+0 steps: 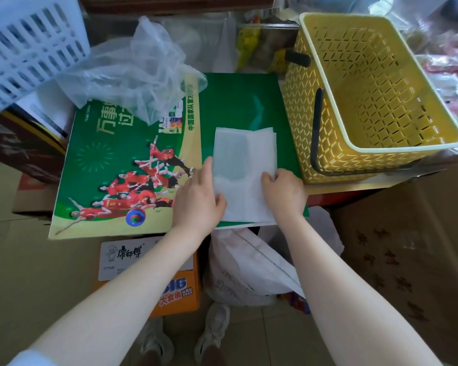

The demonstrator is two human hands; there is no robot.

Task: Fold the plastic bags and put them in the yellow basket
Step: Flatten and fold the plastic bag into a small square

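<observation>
Two bare forearms reach forward from the bottom of the view to a folded, translucent white plastic bag (242, 170) lying flat on a green printed cardboard sheet (238, 101). At the bag's near right edge the right hand (284, 192) has its fingers curled, pinching the plastic. On the bag's left side the left hand (197, 200) lies with the forefinger stretched straight along the edge and the other fingers pressing down on the plastic.

Just to the right of the bag, on the same surface, stands a yellow lattice plastic basket (312, 128) with a dark handle folded down against its side; nothing shows inside it. A crumpled clear plastic bag (140, 72) sits at the sheet's far left corner, well apart from the folded one. Behind that, a white slatted plastic crate (29, 48) fills the upper left.
</observation>
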